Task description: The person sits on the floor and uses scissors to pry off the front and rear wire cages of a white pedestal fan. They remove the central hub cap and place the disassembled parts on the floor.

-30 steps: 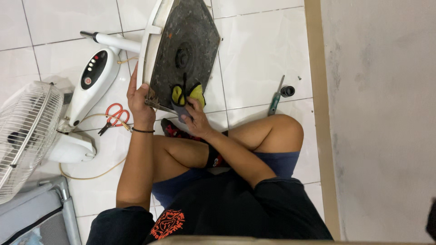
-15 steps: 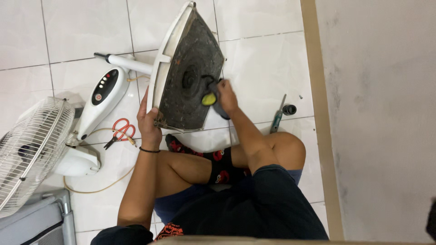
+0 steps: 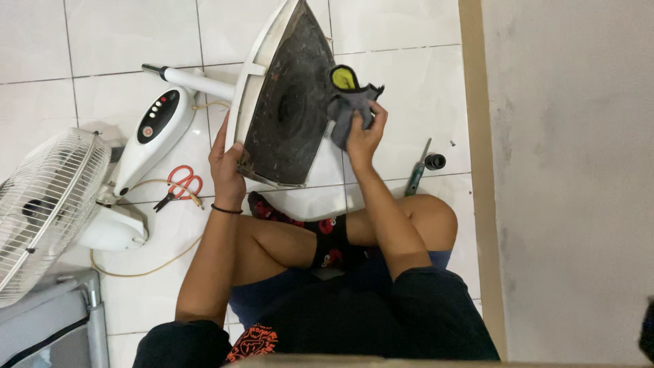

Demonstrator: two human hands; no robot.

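Note:
I sit on a tiled floor with a round white fan base [image 3: 286,109] stood on edge in front of me, its dusty dark underside facing me. My left hand [image 3: 226,167] grips the base's lower left rim. My right hand [image 3: 364,133] holds a grey and yellow cloth [image 3: 347,92] against the upper right of the underside. The white pole [image 3: 187,80] sticks out to the left from behind the base.
The fan's white body with its control panel [image 3: 153,129] and wire grille head [image 3: 48,204] lies at the left. Red-handled scissors [image 3: 178,184] and a yellow cord [image 3: 150,266] lie beside it. A screwdriver [image 3: 415,174] and a small black cap [image 3: 434,161] rest near my right knee. A wall [image 3: 565,184] runs along the right.
My right hand has carried the cloth from the bottom edge of the underside up to its upper right. My left hand has stayed on the rim.

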